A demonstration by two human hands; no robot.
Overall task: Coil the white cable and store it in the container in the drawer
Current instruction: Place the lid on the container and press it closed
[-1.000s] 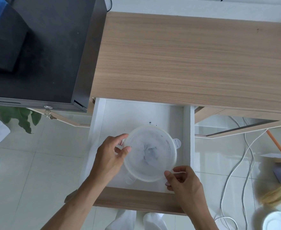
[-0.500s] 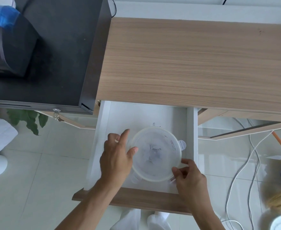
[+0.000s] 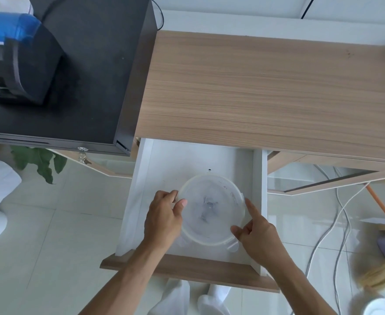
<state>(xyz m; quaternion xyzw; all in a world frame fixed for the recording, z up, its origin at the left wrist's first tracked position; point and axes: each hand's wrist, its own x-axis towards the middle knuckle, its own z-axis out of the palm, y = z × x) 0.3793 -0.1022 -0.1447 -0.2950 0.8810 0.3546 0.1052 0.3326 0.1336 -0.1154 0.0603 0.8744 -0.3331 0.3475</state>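
A round translucent container (image 3: 212, 208) with its lid on sits in the open white drawer (image 3: 258, 183) below the wooden desk. Something pale and grey shows dimly through the lid; I cannot tell what it is. My left hand (image 3: 164, 218) grips the container's left rim, thumb on the lid. My right hand (image 3: 256, 233) is at the right rim, index finger stretched along the edge and thumb against the lower right side. White cables (image 3: 337, 214) trail over the floor to the right of the drawer.
The wooden desk top (image 3: 266, 92) lies beyond the drawer. A black cabinet (image 3: 84, 71) with a dark bag stands at the left. An orange-handled broom (image 3: 382, 214) and a white bowl (image 3: 384, 306) are on the tiled floor at the right. A green plant (image 3: 39, 161) sits lower left.
My right hand has slid from the container's lower edge up along its right rim, index finger now extended. My left hand has stayed at the left rim. The view has tilted slightly.
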